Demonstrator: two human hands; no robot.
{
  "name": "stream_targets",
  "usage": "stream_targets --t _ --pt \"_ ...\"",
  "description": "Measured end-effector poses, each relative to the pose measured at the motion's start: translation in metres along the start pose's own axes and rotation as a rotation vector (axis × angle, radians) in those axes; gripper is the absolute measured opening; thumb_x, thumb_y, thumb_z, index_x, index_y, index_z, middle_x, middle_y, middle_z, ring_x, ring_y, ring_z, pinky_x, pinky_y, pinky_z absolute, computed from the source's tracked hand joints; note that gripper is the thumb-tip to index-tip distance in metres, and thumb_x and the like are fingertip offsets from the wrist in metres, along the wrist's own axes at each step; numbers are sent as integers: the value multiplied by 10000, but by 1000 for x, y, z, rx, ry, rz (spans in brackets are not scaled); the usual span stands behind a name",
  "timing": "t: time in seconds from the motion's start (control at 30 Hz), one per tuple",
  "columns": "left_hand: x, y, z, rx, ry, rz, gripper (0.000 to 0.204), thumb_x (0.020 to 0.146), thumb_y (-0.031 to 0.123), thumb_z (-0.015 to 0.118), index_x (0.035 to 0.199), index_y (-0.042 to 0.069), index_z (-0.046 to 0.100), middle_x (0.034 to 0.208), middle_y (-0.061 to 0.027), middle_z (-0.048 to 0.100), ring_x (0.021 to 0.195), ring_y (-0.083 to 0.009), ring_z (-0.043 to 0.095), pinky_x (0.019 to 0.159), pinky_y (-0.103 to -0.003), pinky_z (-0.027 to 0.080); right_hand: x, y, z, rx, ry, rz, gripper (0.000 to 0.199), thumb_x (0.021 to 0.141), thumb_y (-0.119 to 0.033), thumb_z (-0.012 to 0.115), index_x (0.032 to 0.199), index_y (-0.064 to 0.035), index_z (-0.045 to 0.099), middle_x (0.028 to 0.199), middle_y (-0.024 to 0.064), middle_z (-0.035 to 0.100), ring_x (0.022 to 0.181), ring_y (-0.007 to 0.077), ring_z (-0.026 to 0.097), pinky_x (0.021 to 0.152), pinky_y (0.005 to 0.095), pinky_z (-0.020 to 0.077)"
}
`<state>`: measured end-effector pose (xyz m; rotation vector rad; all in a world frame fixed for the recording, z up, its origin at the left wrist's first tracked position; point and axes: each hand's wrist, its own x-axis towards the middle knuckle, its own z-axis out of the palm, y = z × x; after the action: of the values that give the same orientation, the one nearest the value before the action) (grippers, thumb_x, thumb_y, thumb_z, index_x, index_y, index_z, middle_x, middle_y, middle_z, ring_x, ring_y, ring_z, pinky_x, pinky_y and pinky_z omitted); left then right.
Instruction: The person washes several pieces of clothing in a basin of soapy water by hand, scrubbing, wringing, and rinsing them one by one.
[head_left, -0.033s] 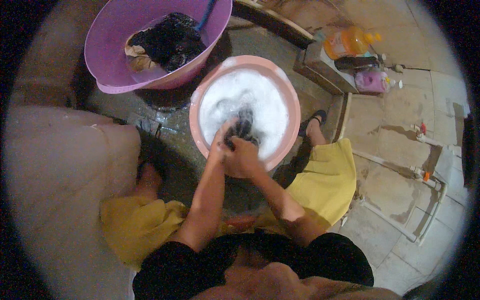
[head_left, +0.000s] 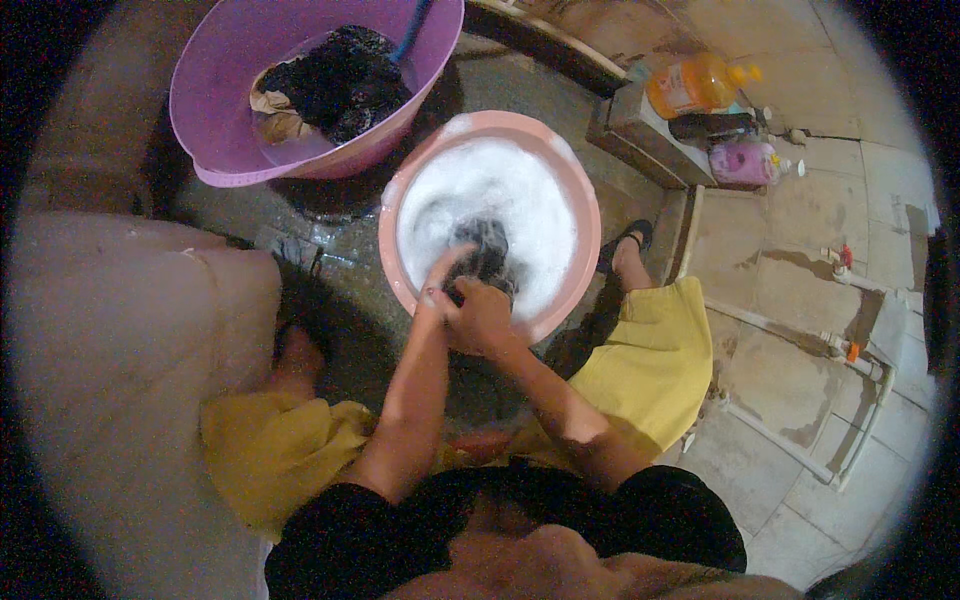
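Note:
A pink round basin [head_left: 590, 225] stands in front of me, filled with white suds [head_left: 545, 215]. Dark wet cloth [head_left: 488, 238] lies bunched in the foam near the basin's near side. My left hand [head_left: 446, 278] grips the cloth's left side, its fingertips partly sunk in suds. Just right of it, my right hand [head_left: 482, 312] is closed on the near end of the same cloth, over the rim. The two hands touch or nearly touch, and the cloth's lower part is hidden by foam.
A purple tub [head_left: 205, 120] with dark and tan wet clothes [head_left: 335, 85] stands at the far left. At right, an orange bottle [head_left: 695, 85] and a pink bottle [head_left: 742, 162] sit on a ledge. Pipes with taps [head_left: 843, 262] run along the tiled wall.
My hands have shifted slightly against each other, the left fingers sliding lower. More of the dark cloth shows beyond them, spread on the foam.

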<state>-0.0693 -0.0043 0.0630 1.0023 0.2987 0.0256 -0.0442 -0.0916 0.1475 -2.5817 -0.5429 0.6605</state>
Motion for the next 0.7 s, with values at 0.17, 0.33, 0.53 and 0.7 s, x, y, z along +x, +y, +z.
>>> stream_targets --t 0.17,0.33,0.53,0.7 --pt "27 -27 13 -130 82 -137 367 846 212 534 1146 1 551 1056 -108 591 964 -217 564 841 -306 442 33 53 -1 155 250 181 430 861 -412 485 758 -19 625 759 222 609 734 400 594 623 468 450" --pt "39 -39 21 240 63 -117 420 808 225 572 1139 -29 526 956 -121 610 912 -208 564 802 -327 450 59 160 4 -69 138 129 410 890 -333 389 779 -17 626 761 210 628 717 425 596 671 489 468" --pt "34 -61 8 925 -248 -236 499 794 418 597 1126 46 586 1058 -240 601 1010 -397 556 911 -436 419 132 142 9 -288 535 117 377 813 -263 586 1085 -2 565 1097 248 557 1052 361 525 855 381 443" --pt "86 -84 13 585 547 92 516 824 500 568 977 8 606 930 -195 600 886 -330 577 808 -424 441 175 163 24 -240 46 55 413 799 -257 615 1100 21 566 1061 241 591 982 381 559 854 416 448"
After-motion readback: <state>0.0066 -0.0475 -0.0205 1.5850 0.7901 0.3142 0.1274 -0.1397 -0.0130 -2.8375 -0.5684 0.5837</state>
